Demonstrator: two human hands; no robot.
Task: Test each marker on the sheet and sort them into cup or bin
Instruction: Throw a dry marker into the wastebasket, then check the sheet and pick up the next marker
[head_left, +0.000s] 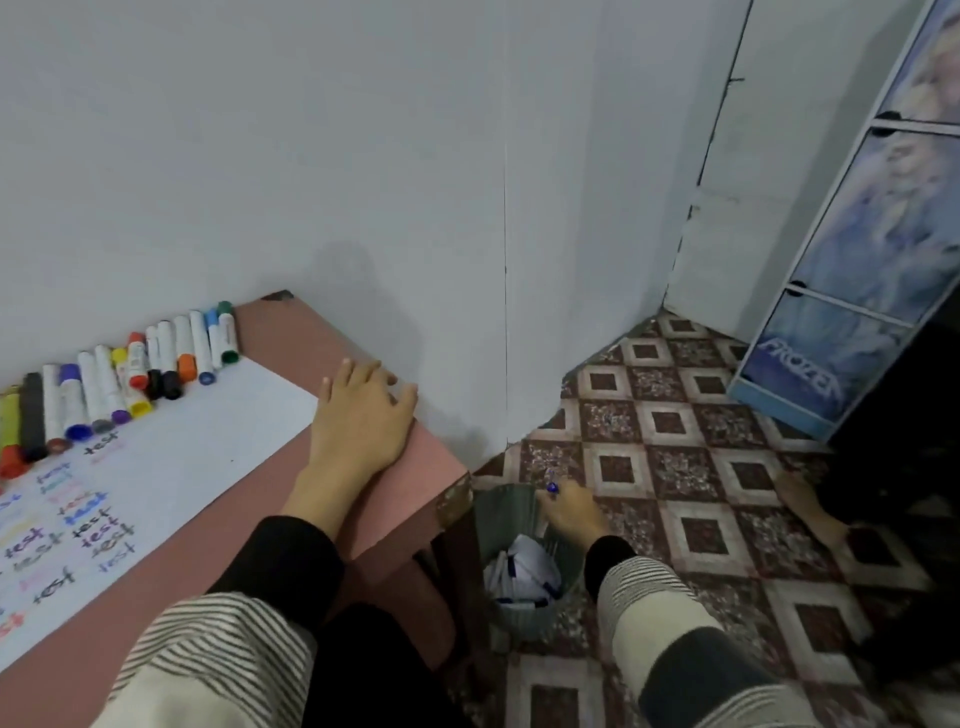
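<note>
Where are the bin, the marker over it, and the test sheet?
bin (498, 512): head view, on its left rim.
blue-capped marker (552, 488): head view, on the cap showing above the right hand's fingers.
sheet (218, 441): head view, on a blank part.

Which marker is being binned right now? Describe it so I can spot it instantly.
Look past the pink table's right corner to the grey bin on the tiled floor. Over its rim, the right hand pinches a marker with a blue-purple end, apart from the row by the wall.
</note>
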